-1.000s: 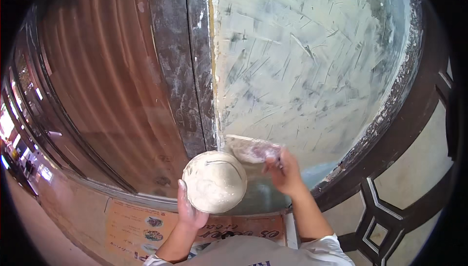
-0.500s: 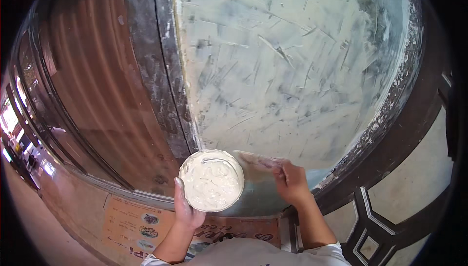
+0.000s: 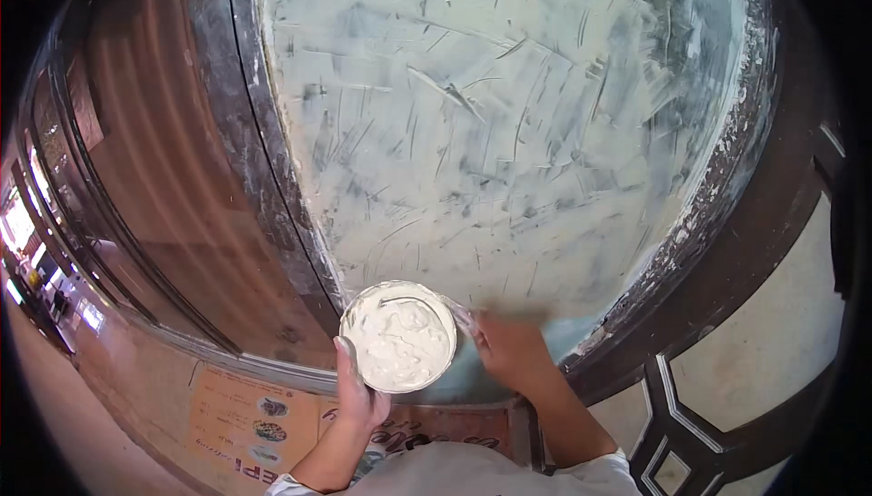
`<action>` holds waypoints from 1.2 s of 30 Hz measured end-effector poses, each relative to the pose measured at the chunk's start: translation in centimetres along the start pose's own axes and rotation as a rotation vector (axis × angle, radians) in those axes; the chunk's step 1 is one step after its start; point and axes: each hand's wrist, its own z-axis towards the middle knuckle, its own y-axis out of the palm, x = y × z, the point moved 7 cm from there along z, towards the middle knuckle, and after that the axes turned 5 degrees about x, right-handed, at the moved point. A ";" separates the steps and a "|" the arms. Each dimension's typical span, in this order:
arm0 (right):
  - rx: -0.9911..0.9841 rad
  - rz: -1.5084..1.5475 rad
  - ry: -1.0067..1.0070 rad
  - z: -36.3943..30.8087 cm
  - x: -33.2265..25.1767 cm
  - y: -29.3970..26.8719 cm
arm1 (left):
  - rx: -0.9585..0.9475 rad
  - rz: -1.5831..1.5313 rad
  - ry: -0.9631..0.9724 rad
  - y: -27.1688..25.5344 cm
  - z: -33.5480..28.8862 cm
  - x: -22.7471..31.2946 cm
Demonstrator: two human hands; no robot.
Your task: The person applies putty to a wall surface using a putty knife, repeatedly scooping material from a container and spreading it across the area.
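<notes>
A round tub point(image 3: 398, 337) of creamy white putty rests in my left hand point(image 3: 359, 396), with the thumb up against its outer left side and the fingers beneath. A thin curved grey line shows in the putty near the far rim; I cannot tell what it is. My right hand point(image 3: 510, 351) is closed around a putty knife point(image 3: 461, 314) and is just right of the tub. The knife's far end meets or overlaps the tub's right rim, and motion blurs it. Beyond both hands rises a wall panel point(image 3: 472, 151) coated with pale putty in rough, streaky strokes.
A dark, putty-smeared frame point(image 3: 245, 114) borders the panel on the left, beside brown glass point(image 3: 163, 187). Dark moulding point(image 3: 672, 251) flecked with white runs along the right. Below are an orange printed banner point(image 3: 245, 419) and a dark-framed pale panel point(image 3: 763, 342).
My right hand has moved left with the putty knife, bringing it to the tub's rim. The wall has shifted left in view; the tub has moved slightly right.
</notes>
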 end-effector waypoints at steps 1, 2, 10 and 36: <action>-0.056 0.002 0.038 0.2 1.0 0.0 | -0.032 -0.001 -0.033 0.1 -0.1 -0.4; -0.105 0.000 0.080 0.4 2.0 -0.3 | -0.041 0.000 -0.033 0.5 -0.1 -0.6; -0.053 0.093 0.042 0.7 2.4 -1.9 | -0.009 -0.029 -0.016 1.8 -0.2 -1.7; -0.189 0.736 0.224 3.3 9.7 -6.8 | -0.042 -0.079 -0.025 6.0 -1.7 -8.8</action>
